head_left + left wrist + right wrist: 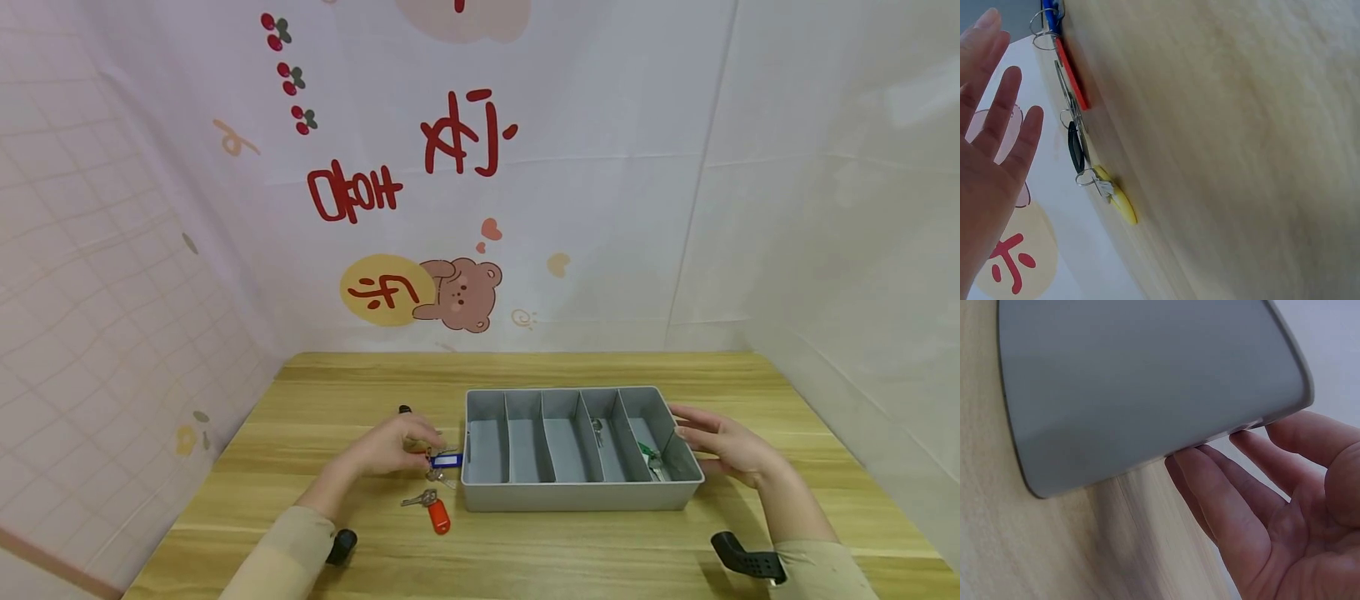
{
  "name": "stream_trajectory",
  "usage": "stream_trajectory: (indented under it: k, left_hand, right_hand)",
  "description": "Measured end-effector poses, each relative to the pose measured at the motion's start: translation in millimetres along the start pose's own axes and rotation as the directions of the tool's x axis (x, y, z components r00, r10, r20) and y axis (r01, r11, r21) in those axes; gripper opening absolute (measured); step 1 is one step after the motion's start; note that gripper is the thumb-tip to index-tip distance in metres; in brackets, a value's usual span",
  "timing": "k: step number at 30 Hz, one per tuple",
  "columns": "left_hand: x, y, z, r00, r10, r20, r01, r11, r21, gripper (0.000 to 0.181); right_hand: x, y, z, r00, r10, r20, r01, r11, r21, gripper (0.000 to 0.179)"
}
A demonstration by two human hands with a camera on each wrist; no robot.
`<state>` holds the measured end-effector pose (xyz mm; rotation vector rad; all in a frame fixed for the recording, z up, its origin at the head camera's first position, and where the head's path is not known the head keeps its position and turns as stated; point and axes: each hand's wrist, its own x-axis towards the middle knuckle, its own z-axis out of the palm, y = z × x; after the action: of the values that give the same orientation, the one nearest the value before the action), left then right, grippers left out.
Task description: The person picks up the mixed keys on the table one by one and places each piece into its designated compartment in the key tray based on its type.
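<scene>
My left hand (390,446) hovers at the left of a grey divided tray (573,497), over several keys with coloured tags. Its fingers are spread in the left wrist view and hold nothing. Closest to it lies a blue key tag (447,460) by the tray's left wall. A red key tag (439,517) with keys lies nearer the front. Beyond them, the left wrist view shows a black key tag (1075,147) and a yellow key tag (1116,197). My right hand (723,442) rests its fingertips against the tray's right end wall.
The tray has several compartments side by side. A key with a green tag (648,452) lies in the rightmost one, and another key (597,429) in the one beside it. A wooden table (570,554) carries everything; a printed white cloth (600,208) hangs behind.
</scene>
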<state>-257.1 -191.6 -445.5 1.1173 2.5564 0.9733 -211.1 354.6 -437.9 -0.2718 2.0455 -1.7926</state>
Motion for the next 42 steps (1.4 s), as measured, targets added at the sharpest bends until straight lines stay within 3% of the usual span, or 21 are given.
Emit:
stream_trajectory:
  k: [16, 23, 30, 42]
  left_hand:
    - [5.7, -6.9, 2.0, 0.996, 0.090, 0.017, -0.091, 0.989, 0.116, 0.023]
    - [7.2, -8.3, 3.5, 0.987, 0.154, 0.035, -0.158, 0.966, 0.205, 0.020]
    - [9.2, -6.4, 4.9, 0.995, 0.096, 0.038, -0.103, 0.959, 0.262, 0.016]
    - [9.2, -9.0, 8.9, 0.998, 0.068, 0.000, -0.066, 0.968, 0.240, 0.015]
  right_hand:
    - [0.7, -2.9, 1.0, 1.000, 0.001, 0.008, -0.001, 1.000, 0.010, 0.053]
    - [0.7, -2.8, 0.8, 1.000, -0.012, 0.027, 0.011, 0.999, 0.033, 0.046]
    - [-0.2, -2.4, 0.3, 1.000, -0.013, 0.028, 0.012, 0.999, 0.039, 0.046]
    - [-1.2, -3.2, 1.5, 1.000, 0.003, 0.003, -0.003, 1.000, 0.009, 0.056]
